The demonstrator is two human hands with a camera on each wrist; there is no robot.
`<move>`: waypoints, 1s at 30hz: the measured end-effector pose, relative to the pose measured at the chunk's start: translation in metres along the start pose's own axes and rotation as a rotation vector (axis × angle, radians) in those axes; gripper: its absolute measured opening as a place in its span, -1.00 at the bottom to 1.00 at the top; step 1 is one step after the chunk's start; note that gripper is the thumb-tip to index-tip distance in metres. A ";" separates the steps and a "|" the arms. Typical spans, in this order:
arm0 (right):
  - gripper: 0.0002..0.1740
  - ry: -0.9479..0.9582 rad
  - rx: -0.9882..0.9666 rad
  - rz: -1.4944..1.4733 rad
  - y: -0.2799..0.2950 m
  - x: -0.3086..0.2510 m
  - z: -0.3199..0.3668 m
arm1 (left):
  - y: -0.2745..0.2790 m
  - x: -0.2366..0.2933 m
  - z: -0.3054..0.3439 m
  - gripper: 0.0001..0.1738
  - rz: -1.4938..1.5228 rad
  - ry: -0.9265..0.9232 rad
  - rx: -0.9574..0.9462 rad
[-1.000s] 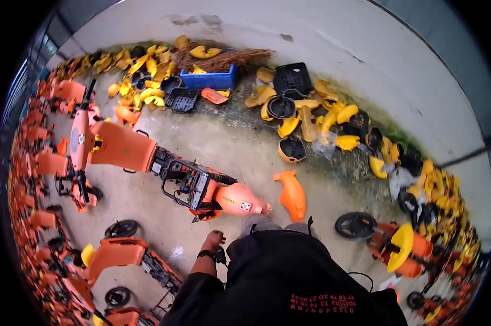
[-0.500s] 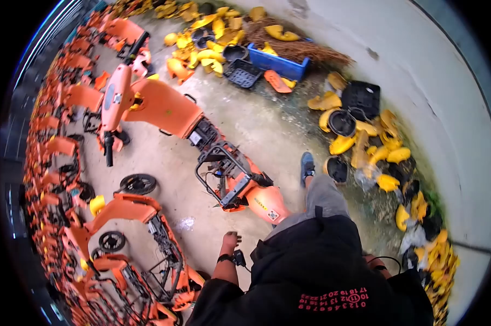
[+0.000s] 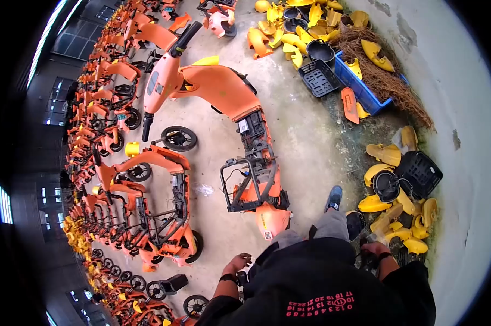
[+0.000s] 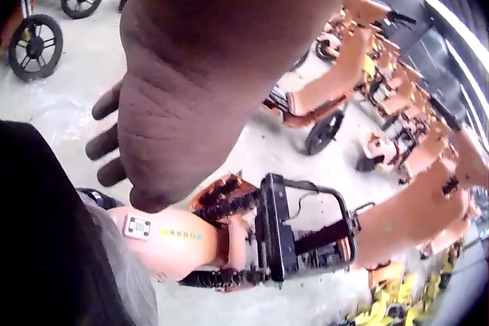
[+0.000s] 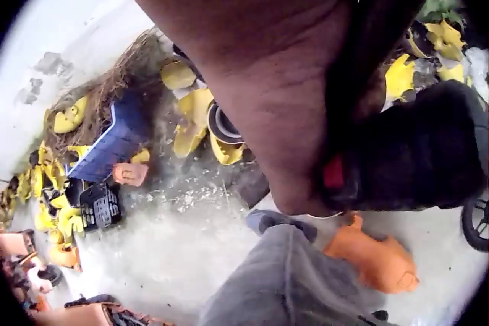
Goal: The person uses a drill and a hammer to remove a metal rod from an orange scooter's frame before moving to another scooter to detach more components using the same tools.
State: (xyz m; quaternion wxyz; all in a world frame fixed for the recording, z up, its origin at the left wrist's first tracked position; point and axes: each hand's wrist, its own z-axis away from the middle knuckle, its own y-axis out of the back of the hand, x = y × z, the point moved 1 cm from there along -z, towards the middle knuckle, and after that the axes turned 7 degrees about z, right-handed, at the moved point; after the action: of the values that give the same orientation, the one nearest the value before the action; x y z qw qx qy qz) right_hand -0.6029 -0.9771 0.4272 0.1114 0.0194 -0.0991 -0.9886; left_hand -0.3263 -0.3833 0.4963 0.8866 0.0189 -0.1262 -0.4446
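Orange scooter [image 3: 258, 142] stands just ahead of the left hand [image 3: 239, 264], whose fingers sit slightly apart, holding nothing; the right hand [image 3: 375, 249] seems to grip a black object [image 5: 416, 150] — its fingers mostly hidden. A careless step could catch the shoe [image 3: 334, 198] on yellow scraps [image 3: 373, 204]. Unlike earlier, the right hand shows.

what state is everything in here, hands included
Left hand: relaxed, holding nothing
Right hand: gripping a black tool
Black tool: held; on or off can't be told
Nearest scooter: standing, partly stripped, seatless
Blue crate: twigs heaped over it
Orange panel: detached, on the floor
Yellow panels: loose, piled near the wall
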 end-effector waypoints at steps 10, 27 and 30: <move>-0.62 0.031 -0.012 0.083 0.109 -0.060 -0.003 | -0.017 0.045 0.018 -0.60 0.489 -0.019 0.423; -0.54 0.180 0.286 0.540 0.233 -0.294 0.045 | 0.030 0.133 -0.112 -0.59 0.797 -0.051 0.181; -0.58 0.291 0.365 0.601 0.249 -0.401 0.098 | 0.091 0.293 -0.057 -0.58 0.396 -0.175 0.191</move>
State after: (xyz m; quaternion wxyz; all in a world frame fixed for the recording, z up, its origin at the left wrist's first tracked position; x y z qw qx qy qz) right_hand -0.1637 -1.1067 0.5798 0.4039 0.1491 -0.2580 -0.8649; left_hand -0.0731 -0.5651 0.5153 0.9363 0.0389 -0.2456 -0.2480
